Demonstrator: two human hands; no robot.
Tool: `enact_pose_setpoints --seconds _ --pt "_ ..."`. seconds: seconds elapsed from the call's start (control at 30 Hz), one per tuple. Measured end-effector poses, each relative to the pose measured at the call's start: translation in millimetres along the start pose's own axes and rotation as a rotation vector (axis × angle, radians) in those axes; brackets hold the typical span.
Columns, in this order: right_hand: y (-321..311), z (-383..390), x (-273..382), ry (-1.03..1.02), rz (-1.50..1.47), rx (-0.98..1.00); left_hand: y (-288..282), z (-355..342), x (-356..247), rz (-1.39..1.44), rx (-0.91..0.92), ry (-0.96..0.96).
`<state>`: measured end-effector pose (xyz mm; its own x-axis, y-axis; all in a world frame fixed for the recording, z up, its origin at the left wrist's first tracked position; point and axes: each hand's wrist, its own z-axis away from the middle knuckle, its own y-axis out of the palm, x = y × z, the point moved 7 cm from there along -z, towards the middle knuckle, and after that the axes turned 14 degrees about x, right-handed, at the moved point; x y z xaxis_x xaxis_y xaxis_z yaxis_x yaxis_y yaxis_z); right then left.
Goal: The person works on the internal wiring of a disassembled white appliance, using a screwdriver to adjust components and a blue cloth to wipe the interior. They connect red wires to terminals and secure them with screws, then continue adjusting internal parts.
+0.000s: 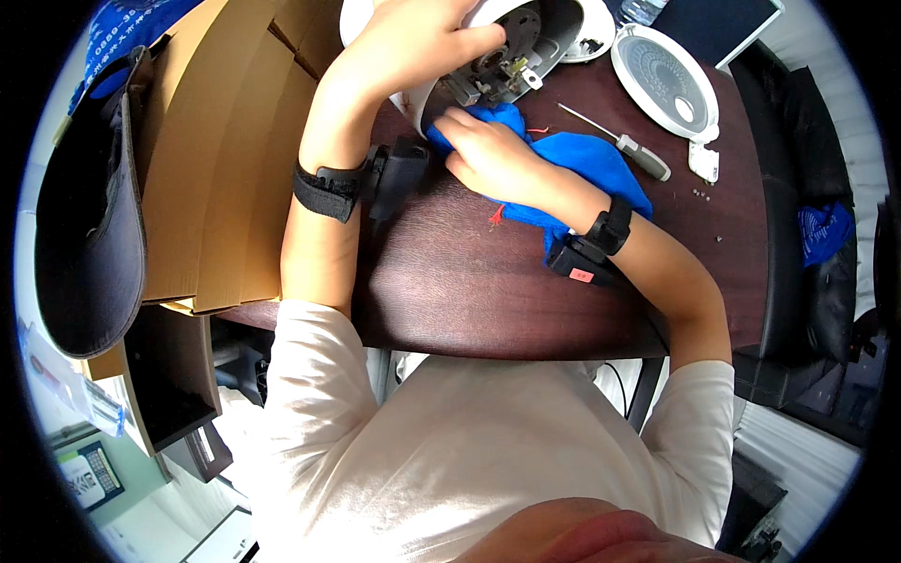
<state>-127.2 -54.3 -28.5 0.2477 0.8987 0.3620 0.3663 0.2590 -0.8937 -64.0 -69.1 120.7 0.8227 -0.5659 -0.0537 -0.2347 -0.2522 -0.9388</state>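
Observation:
A white appliance (530, 28) lies opened at the top of the table, with metal parts inside. My left hand (422, 42) grips its upper left, thumb over the rim, other fingers partly out of view. My right hand (488, 155) is at its lower edge, fingers bent onto a bunched blue cloth (591, 164), tips partly hidden. Right of them lie a screwdriver (643, 158) with a grey handle, a round white lid (662, 80) with a small white piece (704, 161) at its lower end, and several small screws (701, 193). Thin red wires (496, 215) show by the cloth.
The dark wooden table (422, 291) has cardboard (216, 159) along its left, with a dark cap (84, 244) on that. A plastic bottle (641, 11) and a dark panel (713, 23) stand at the back. A black padded seat (788, 281) is at the right.

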Motion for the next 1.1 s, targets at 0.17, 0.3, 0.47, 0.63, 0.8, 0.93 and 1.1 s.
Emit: enact_pose_setpoints --seconds 0.17,0.3,0.47,0.63,0.8,0.93,1.1 --pt "3 0 -6 0.129 0.338 0.122 -2 4 3 0.138 0.023 0.018" --pt "9 -3 -9 0.152 0.208 0.191 0 1 5 0.125 0.043 -0.002" --pt "1 8 -3 0.083 0.267 0.14 -3 6 -1 0.049 -0.016 -0.002" --pt "9 9 -25 0.228 0.439 0.229 -1 4 3 0.108 0.039 -0.006" --pt "-2 5 3 -0.01 0.042 0.074 -2 3 1 0.065 0.027 -0.054" --pt "6 12 -17 0.19 0.332 0.226 1 7 1 0.048 -0.01 -0.037" --pt "1 9 -21 0.158 0.243 0.248 1 3 3 0.036 -0.002 -0.006"
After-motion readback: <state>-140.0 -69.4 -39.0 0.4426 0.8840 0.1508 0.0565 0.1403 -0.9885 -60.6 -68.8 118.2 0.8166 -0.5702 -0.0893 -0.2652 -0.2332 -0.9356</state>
